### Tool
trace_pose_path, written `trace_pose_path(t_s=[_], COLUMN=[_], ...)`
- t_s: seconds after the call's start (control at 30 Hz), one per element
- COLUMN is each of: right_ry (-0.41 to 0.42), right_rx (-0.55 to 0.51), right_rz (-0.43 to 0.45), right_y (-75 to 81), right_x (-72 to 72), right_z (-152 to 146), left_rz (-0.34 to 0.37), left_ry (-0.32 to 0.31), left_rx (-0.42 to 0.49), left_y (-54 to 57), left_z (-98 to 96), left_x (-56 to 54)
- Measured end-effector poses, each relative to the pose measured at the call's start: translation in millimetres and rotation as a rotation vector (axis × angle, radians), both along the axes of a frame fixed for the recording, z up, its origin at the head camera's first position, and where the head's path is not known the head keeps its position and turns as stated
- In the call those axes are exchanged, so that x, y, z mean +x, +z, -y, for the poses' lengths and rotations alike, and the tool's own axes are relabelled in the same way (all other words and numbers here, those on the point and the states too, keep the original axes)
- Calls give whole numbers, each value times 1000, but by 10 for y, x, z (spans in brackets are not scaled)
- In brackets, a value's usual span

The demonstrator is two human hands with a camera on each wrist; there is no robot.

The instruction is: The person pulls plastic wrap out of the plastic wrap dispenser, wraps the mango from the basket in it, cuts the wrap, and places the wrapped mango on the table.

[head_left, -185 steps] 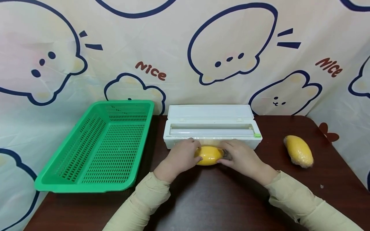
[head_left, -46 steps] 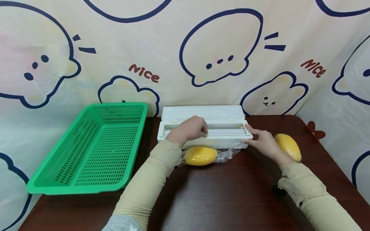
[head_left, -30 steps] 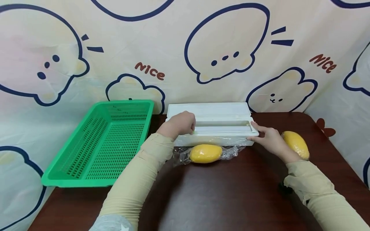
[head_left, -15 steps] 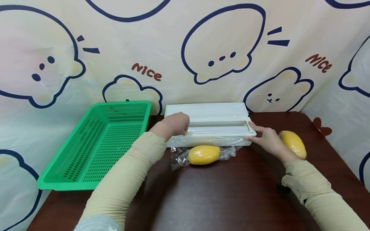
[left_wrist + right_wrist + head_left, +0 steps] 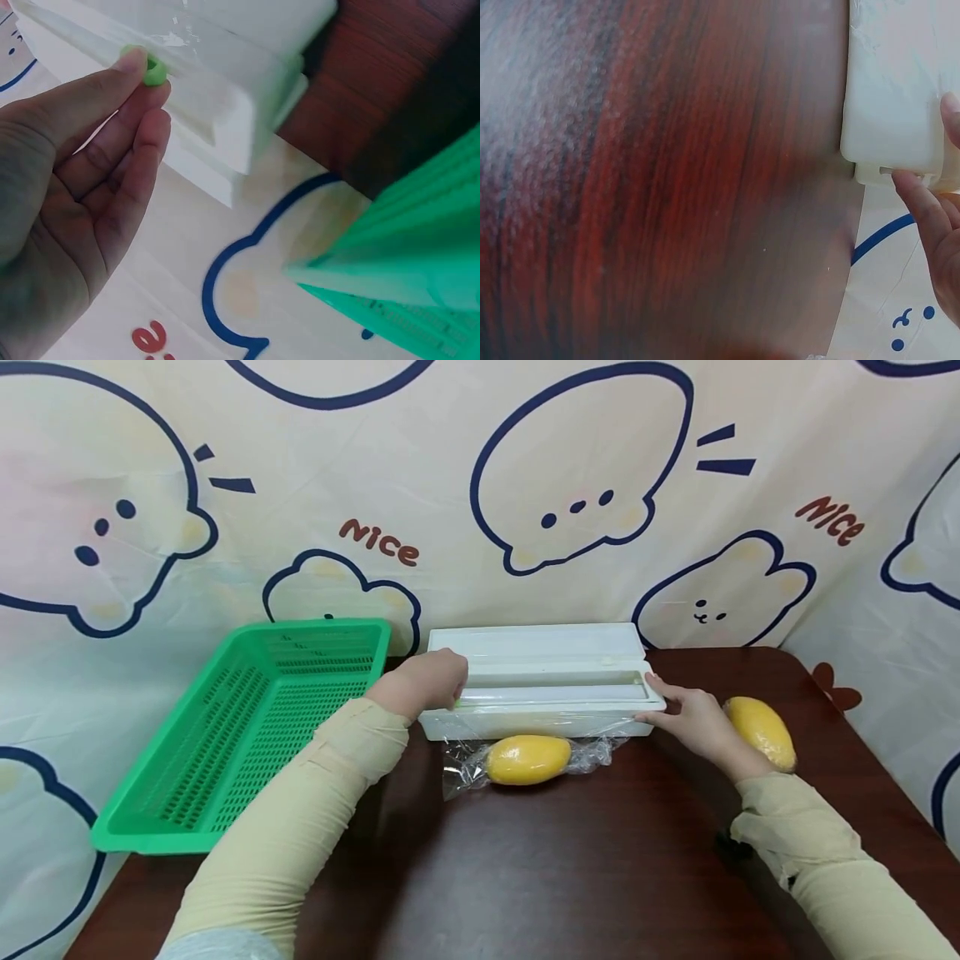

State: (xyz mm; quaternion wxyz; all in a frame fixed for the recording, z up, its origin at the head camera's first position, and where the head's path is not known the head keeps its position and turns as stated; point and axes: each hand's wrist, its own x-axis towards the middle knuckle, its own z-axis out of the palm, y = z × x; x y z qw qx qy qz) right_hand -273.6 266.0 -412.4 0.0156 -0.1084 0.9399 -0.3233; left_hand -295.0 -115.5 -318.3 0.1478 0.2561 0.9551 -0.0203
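A white cling film dispenser (image 5: 536,724) lies with its lid tipped back, a film roll (image 5: 555,692) inside. At its left end my left hand (image 5: 427,680) pinches the small green slide cutter (image 5: 155,73) between thumb and forefinger. My right hand (image 5: 697,724) grips the dispenser's right end; in the right wrist view its fingers (image 5: 922,214) are against that end. Directly in front of the dispenser lies a yellow mango (image 5: 528,760) with clear film (image 5: 468,767) spread out at both its sides. Film also hangs over the dispenser's front.
On the left stands a green perforated basket (image 5: 153,843), with my left forearm passing over its near right corner. A second yellow mango (image 5: 761,732), wrapped in film, lies just right of my right hand. A patterned cloth (image 5: 450,485) hangs behind the dark table (image 5: 570,877).
Both hands have left the front mango. The right took the dispenser's right end, while the left slid the green cutter from right to left along its front edge. The film lies loose at the left.
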Motion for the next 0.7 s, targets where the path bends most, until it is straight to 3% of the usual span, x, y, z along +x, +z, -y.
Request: trace_pose_path(t_s=[0.53, 0.7], right_ry=[7, -3], right_rx=[-15, 7], right_rz=[2, 0], right_y=[-13, -17], right_x=[-2, 5], right_z=[37, 4], left_rz=[-47, -51], left_ry=[26, 29], left_rx=[5, -11], left_y=[21, 15], left_z=[301, 294], left_x=[66, 57])
